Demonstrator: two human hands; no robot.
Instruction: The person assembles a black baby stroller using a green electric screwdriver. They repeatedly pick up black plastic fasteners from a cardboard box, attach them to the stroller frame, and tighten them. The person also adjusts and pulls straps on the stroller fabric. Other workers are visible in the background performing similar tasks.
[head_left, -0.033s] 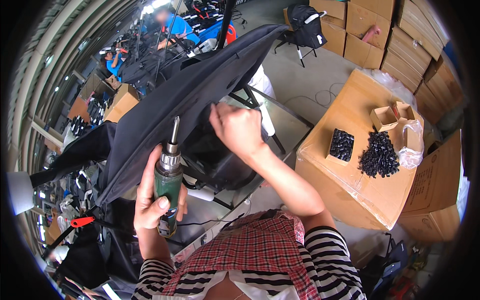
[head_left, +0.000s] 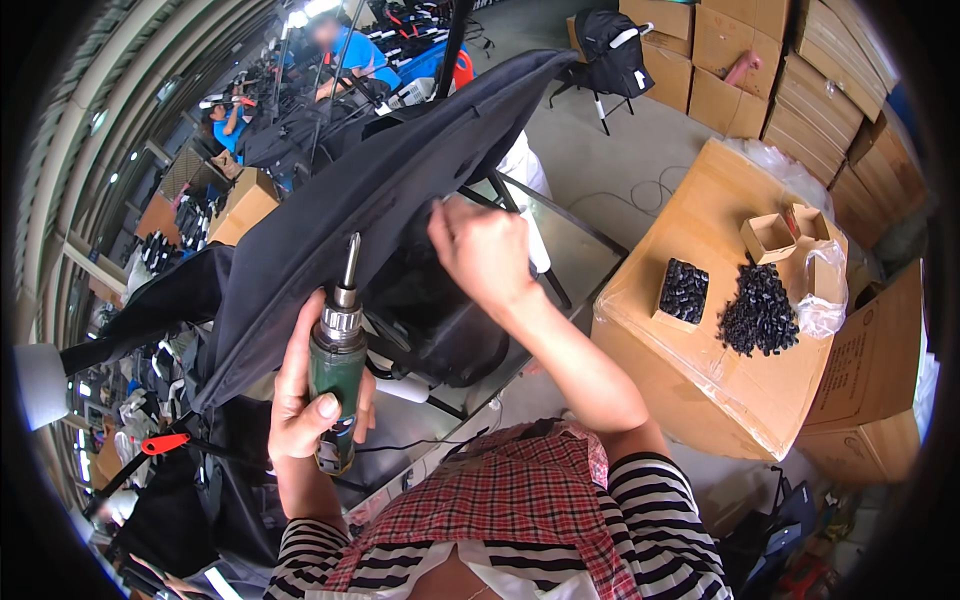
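My left hand (head_left: pixel 299 420) is wrapped round a green electric screwdriver (head_left: pixel 336 372), its metal bit pointing up in front of a broad black fabric panel (head_left: pixel 285 240). The bit's tip appears close to the cloth; whether it touches, I cannot tell. My right hand (head_left: pixel 484 252) is closed in a pinch beside the panel's inner side, above a sagging black fabric seat (head_left: pixel 455 335). Whatever lies between those fingers is too small or hidden to name. Parts of a dark frame show under the cloth.
On the right, a large cardboard box (head_left: pixel 650 350) bears a small box of black plastic parts (head_left: pixel 683 291), a loose pile of them (head_left: pixel 762 312) and small open boxes (head_left: pixel 768 238). A folded black stroller (head_left: pixel 612 60) stands farther back near stacked cartons (head_left: pixel 735 60). Two people in blue work at far left.
My right hand has shifted slightly to the right, away from the fabric panel, still closed. The left hand and the electric screwdriver stay in place.
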